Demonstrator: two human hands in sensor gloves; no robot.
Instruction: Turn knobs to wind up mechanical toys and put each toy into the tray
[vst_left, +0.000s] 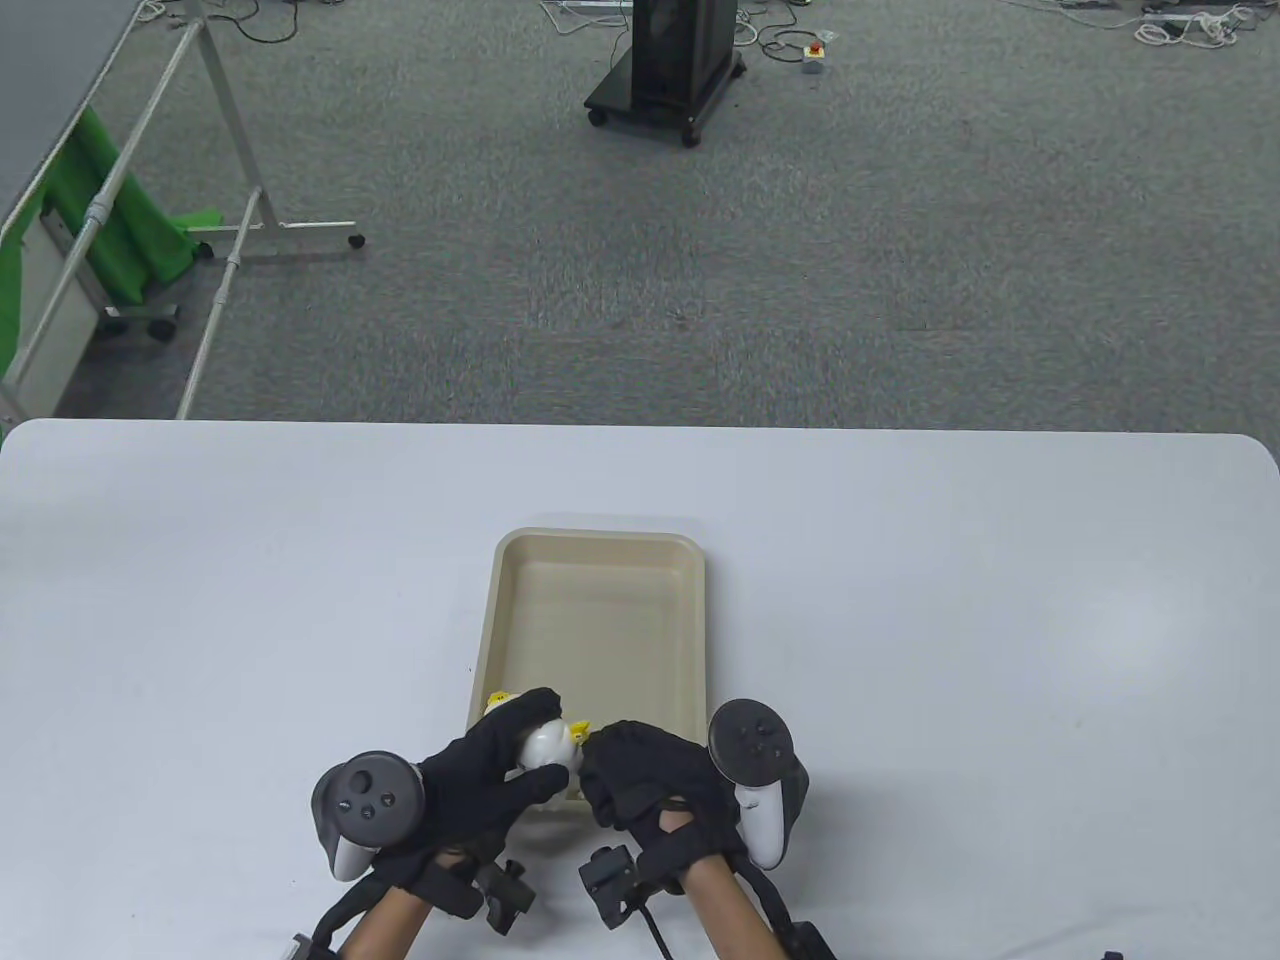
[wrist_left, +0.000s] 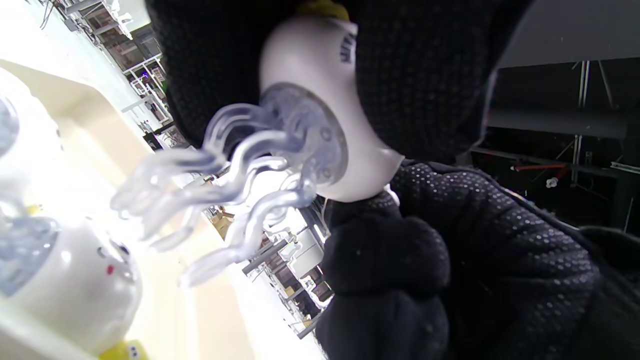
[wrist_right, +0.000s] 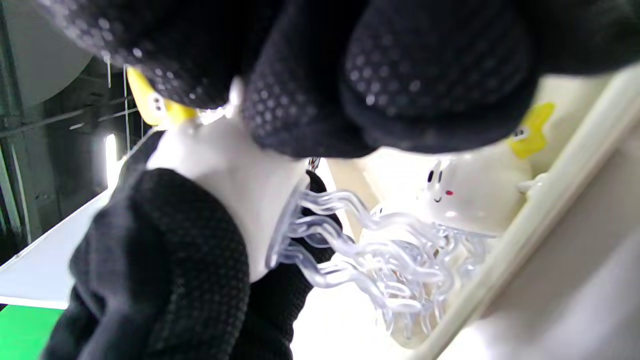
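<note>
My left hand (vst_left: 500, 780) grips a white jellyfish toy (vst_left: 545, 745) by its dome, just above the near end of the beige tray (vst_left: 600, 545). Its clear wavy tentacles (wrist_left: 240, 165) hang free below the dome (wrist_left: 320, 65). My right hand (vst_left: 640, 775) pinches the yellow knob (vst_left: 579, 737) on top of that toy; in the right wrist view the knob (wrist_right: 150, 107) shows under the gloved fingers (wrist_right: 400, 75). A second white jellyfish toy (wrist_right: 470, 200), with a small face and a yellow knob, lies in the tray's near left corner (vst_left: 497, 702).
The tray's rim (wrist_right: 550, 210) runs close under both hands. White table (vst_left: 950, 620) spreads wide on both sides of the tray. Beyond the table's far edge are carpet, a black wheeled stand (vst_left: 670, 60) and a metal frame (vst_left: 230, 150).
</note>
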